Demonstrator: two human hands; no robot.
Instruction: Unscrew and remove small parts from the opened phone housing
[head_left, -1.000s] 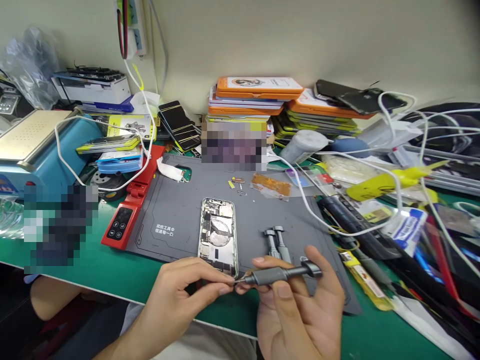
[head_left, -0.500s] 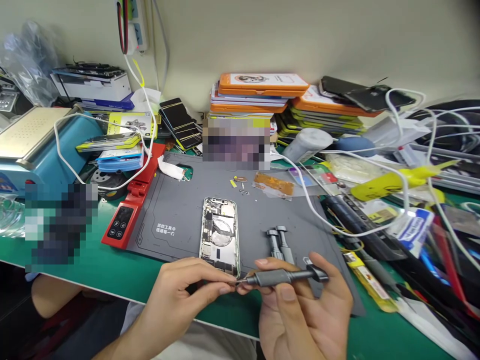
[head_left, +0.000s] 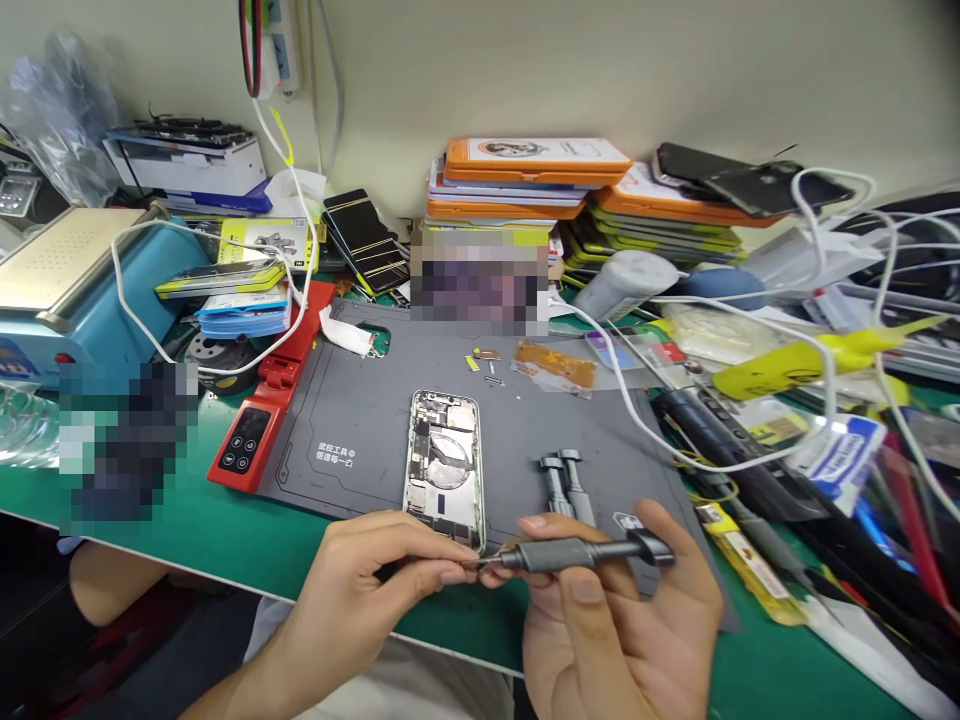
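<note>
My right hand [head_left: 622, 610] is closed around a grey precision screwdriver [head_left: 559, 555], held nearly level with its tip pointing left. My left hand [head_left: 390, 580] pinches at that tip; a thin sliver shows between thumb and forefinger, too small to name. Just beyond the fingers an opened phone [head_left: 445, 465] lies on the grey work mat [head_left: 360, 400], its inner parts and a round coil area exposed. Two more grey screwdrivers [head_left: 568, 480] lie side by side on the mat behind my right hand. The fingers partly cover the phone's near end.
A red control unit [head_left: 244, 440] edges the mat's left side. Small loose parts [head_left: 487, 365] and an orange strip [head_left: 555, 365] lie behind the phone. White cable [head_left: 637, 420] loops across the right side, near cluttered tools. Stacked orange cases [head_left: 532, 160] stand against the wall.
The view has shifted slightly, so most things sit a little further right. Both hands keep the same hold, the left fingers still at the screwdriver's tip.
</note>
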